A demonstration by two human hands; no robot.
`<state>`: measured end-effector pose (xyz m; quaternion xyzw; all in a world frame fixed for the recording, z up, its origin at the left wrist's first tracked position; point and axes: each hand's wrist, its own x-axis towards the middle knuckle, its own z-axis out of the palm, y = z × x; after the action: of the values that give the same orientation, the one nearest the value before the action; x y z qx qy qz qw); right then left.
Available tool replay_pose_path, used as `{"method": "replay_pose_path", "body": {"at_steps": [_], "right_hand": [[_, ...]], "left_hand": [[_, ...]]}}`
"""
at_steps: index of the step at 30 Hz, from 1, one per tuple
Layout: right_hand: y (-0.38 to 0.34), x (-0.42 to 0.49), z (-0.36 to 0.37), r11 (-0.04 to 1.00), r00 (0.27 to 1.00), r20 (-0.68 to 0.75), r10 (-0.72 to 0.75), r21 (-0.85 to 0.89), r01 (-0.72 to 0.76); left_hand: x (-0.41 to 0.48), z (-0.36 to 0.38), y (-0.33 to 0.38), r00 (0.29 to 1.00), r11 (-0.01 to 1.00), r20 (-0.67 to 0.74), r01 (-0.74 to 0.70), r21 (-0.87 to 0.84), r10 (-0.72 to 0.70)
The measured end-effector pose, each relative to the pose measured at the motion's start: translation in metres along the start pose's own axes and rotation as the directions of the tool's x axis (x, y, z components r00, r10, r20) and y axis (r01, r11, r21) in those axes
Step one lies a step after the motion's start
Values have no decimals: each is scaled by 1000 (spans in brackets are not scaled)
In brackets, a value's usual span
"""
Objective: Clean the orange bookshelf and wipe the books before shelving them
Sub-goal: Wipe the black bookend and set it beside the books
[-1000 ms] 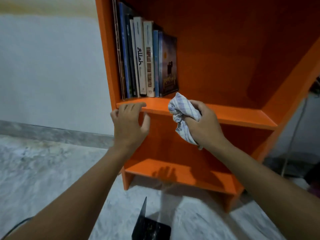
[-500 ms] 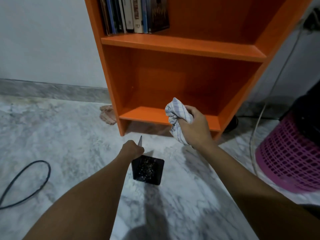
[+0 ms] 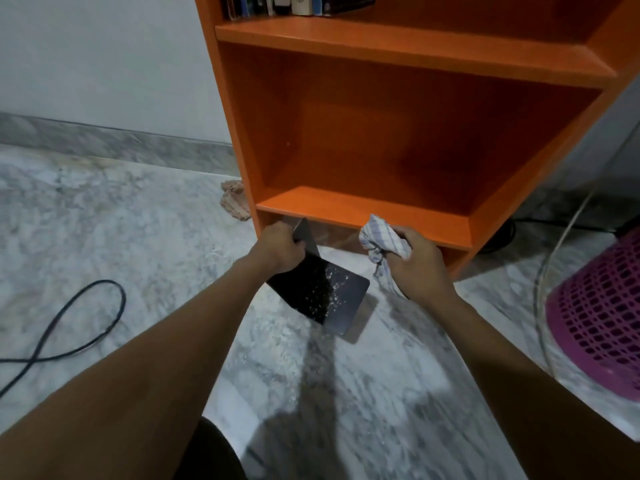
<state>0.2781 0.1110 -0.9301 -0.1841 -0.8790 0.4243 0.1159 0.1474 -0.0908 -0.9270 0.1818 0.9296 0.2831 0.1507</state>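
I see the left hand (image 3: 278,245) gripping a dark book (image 3: 325,289) by its upper edge at centre frame, just below the orange bookshelf (image 3: 408,39). Its black cover is tilted and flecked with pale specks. The right hand (image 3: 420,268) clenches a crumpled checked cloth (image 3: 382,237) just beside it. More books (image 3: 294,1) stand along the top edge.

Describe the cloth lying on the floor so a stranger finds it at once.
Find the orange bookshelf and follow its left wall down to the floor. A crumpled cloth lies there beside its foot. It is plain pinkish-beige, unlike the checked cloth in the right hand.
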Motion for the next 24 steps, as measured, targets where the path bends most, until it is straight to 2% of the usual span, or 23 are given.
{"method": "replay_pose_path", "body": {"at_steps": [3,9,12,16,21,24], "right_hand": [[8,-3,11,996,998,57,-40,-82,45],[-7,-4,27,947,980,52,-190,-255,197],[-17,-7,36,884,962,106,-251,-381,272],[-19,-18,53,739,927,186,-327,-561,373],[-22,-22,69,698,872,177,-456,-536,474],[-29,-36,82,666,836,379,-396,-508,546]], "left_hand": [[-20,-17,8,999,999,-28,-46,12,46],[-48,-29,12,993,992,12,-122,37,122],[-55,-39,19,992,992,-8,-126,13,126],[-61,-48,22,989,990,-80,-132,-49,128],[-67,-51,29,965,982,-223,-162,-97,138],[-70,-56,29,948,980,-285,-177,-97,143]]}}
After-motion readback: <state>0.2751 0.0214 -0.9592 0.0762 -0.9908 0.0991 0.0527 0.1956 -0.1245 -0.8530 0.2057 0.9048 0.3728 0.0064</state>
